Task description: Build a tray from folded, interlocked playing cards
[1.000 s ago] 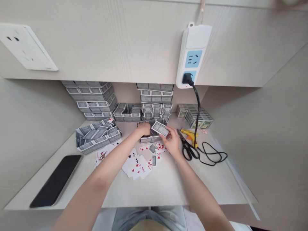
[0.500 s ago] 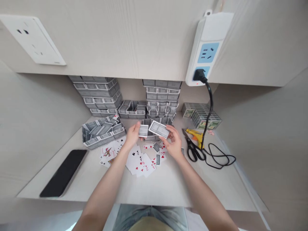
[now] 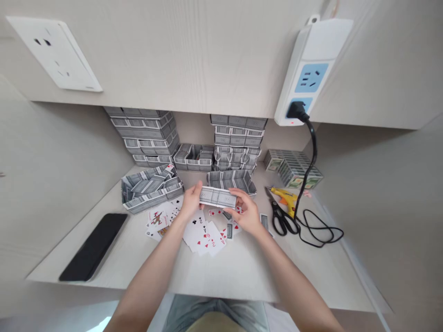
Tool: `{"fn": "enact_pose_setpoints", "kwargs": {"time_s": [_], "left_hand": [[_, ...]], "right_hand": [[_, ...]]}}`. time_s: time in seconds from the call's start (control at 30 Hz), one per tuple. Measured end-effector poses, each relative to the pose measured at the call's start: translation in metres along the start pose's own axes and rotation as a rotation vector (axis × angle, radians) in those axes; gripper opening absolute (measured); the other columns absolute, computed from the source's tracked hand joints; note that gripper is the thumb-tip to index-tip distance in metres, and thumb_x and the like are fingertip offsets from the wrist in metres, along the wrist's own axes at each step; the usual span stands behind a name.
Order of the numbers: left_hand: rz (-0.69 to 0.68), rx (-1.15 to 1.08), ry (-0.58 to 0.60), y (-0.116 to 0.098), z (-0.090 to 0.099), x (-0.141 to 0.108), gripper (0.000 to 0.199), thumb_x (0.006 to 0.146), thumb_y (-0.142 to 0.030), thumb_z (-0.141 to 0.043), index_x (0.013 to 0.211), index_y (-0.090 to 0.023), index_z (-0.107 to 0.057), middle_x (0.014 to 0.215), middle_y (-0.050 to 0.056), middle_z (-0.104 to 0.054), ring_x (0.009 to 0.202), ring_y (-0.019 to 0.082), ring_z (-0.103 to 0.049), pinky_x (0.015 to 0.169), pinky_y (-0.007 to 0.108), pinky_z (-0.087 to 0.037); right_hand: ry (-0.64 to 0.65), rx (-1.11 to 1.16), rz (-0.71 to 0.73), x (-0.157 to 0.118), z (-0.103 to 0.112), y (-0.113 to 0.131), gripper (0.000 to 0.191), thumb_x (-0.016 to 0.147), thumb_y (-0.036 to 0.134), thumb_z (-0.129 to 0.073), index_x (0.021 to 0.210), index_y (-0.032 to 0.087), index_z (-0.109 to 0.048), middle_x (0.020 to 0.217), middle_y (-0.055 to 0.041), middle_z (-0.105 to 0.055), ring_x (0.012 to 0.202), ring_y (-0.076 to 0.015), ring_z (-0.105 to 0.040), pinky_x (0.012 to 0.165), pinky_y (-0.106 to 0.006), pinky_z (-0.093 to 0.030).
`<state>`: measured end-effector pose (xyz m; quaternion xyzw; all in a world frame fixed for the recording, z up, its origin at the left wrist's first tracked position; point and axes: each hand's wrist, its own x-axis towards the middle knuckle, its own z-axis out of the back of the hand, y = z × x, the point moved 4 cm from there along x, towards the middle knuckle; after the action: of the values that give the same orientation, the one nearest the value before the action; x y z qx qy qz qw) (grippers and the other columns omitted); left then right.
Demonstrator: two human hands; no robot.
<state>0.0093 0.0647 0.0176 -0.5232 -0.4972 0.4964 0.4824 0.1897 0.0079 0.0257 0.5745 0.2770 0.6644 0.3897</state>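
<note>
Between my hands is a long strip of grey-backed playing cards (image 3: 218, 197), held level above the desk. My left hand (image 3: 191, 200) is closed on its left end, thumb on top. At its right end, the thumb and fingers of my right hand (image 3: 248, 210) pinch it. Just behind the strip stands an open box made of cards (image 3: 232, 180). Below my hands, loose face-up playing cards (image 3: 204, 237) lie spread, with a joker card (image 3: 158, 218) among those to the left. Another card box (image 3: 152, 188), filled with folded cards, sits left of my left hand.
Stacks of card boxes (image 3: 148, 133) (image 3: 238, 138) rise at the back. To the right lie black-handled scissors (image 3: 283, 218), a yellow glue gun (image 3: 285, 197) and its black cable (image 3: 321, 235). A phone (image 3: 93, 246) rests at left. A power strip (image 3: 308, 74) hangs on the overhanging panel.
My right hand has brought its card against the piece in my left hand, and the two now form one long strip. The view has shifted slightly.
</note>
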Motion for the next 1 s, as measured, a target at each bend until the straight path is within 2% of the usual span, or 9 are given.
{"fn": "enact_pose_setpoints", "kwargs": {"time_s": [0.17,0.4,0.5,0.6,0.7,0.77,0.87,0.93,1.0], "left_hand": [[-0.027,0.095,0.020,0.002,-0.007,-0.004,0.043,0.079,-0.054,-0.041,0.055,-0.018,-0.042,0.029,-0.007,-0.037,0.023,0.008,-0.032,0.027,0.020,-0.021],[-0.105,0.140,-0.011,0.003,-0.018,-0.013,0.042,0.082,-0.053,-0.036,0.059,-0.018,-0.042,0.028,-0.009,-0.034,0.022,0.007,-0.031,0.028,0.019,-0.023],[-0.117,0.113,0.005,0.000,-0.019,-0.014,0.042,0.081,-0.053,-0.036,0.061,-0.018,-0.042,0.033,-0.008,-0.040,0.022,0.007,-0.033,0.027,0.019,-0.022],[-0.070,-0.020,0.114,-0.001,-0.020,-0.014,0.037,0.081,-0.049,-0.039,0.065,-0.017,-0.047,0.039,-0.006,-0.045,0.024,0.007,-0.036,0.025,0.019,-0.021],[0.012,-0.221,0.182,-0.004,-0.016,-0.011,0.020,0.074,-0.035,-0.052,0.070,-0.016,-0.050,0.045,-0.006,-0.047,0.026,0.006,-0.037,0.024,0.017,-0.019],[0.029,-0.375,0.134,-0.007,-0.008,-0.008,0.010,0.068,-0.025,-0.056,0.069,-0.016,-0.051,0.048,-0.006,-0.049,0.029,0.005,-0.040,0.025,0.016,-0.022],[-0.053,-0.675,-0.045,-0.014,0.014,-0.005,0.004,0.066,-0.019,-0.053,0.069,-0.016,-0.052,0.057,-0.004,-0.056,0.040,0.004,-0.046,0.034,0.013,-0.035],[-0.133,-0.842,-0.092,-0.018,0.027,-0.004,0.012,0.066,-0.020,-0.048,0.075,-0.017,-0.055,0.072,0.000,-0.063,0.049,0.003,-0.050,0.042,0.012,-0.041],[-0.174,-0.903,-0.065,-0.020,0.035,-0.004,0.024,0.066,-0.021,-0.044,0.085,-0.017,-0.058,0.089,0.004,-0.065,0.058,0.004,-0.053,0.050,0.012,-0.045]], "right_hand": [[0.045,0.032,-0.039,-0.001,-0.002,-0.002,0.048,0.066,0.028,-0.069,0.110,0.021,-0.050,0.120,-0.0121,-0.051,0.079,-0.0165,-0.059,0.063,-0.029,-0.049],[0.044,0.038,-0.023,-0.002,-0.004,-0.004,0.043,0.067,0.029,-0.068,0.106,0.020,-0.052,0.119,-0.0125,-0.051,0.090,-0.0189,-0.058,0.066,-0.028,-0.049],[0.039,0.003,-0.002,-0.002,-0.004,-0.005,0.042,0.068,0.030,-0.067,0.106,0.020,-0.053,0.118,-0.0127,-0.051,0.094,-0.0201,-0.057,0.067,-0.029,-0.049],[0.022,-0.068,-0.017,-0.001,-0.002,-0.006,0.050,0.068,0.031,-0.067,0.114,0.021,-0.050,0.114,-0.0117,-0.054,0.089,-0.0196,-0.057,0.068,-0.030,-0.049],[0.022,-0.080,-0.071,0.000,0.001,-0.007,0.068,0.067,0.031,-0.068,0.127,0.021,-0.038,0.097,-0.0092,-0.061,0.068,-0.0153,-0.057,0.062,-0.030,-0.050],[0.010,-0.048,-0.096,0.001,0.004,-0.007,0.069,0.068,0.032,-0.067,0.129,0.022,-0.035,0.097,-0.0085,-0.061,0.059,-0.0121,-0.055,0.058,-0.028,-0.049],[-0.039,-0.001,-0.123,0.003,0.012,-0.009,0.049,0.074,0.033,-0.060,0.119,0.022,-0.043,0.107,-0.0093,-0.057,0.054,-0.0083,-0.051,0.054,-0.026,-0.048],[-0.066,0.005,-0.140,0.004,0.016,-0.012,0.038,0.077,0.032,-0.057,0.112,0.021,-0.048,0.104,-0.0083,-0.058,0.054,-0.0079,-0.051,0.053,-0.025,-0.047],[-0.079,-0.007,-0.149,0.005,0.019,-0.016,0.034,0.077,0.032,-0.056,0.108,0.020,-0.050,0.097,-0.0069,-0.060,0.054,-0.0082,-0.051,0.053,-0.024,-0.047]]}}
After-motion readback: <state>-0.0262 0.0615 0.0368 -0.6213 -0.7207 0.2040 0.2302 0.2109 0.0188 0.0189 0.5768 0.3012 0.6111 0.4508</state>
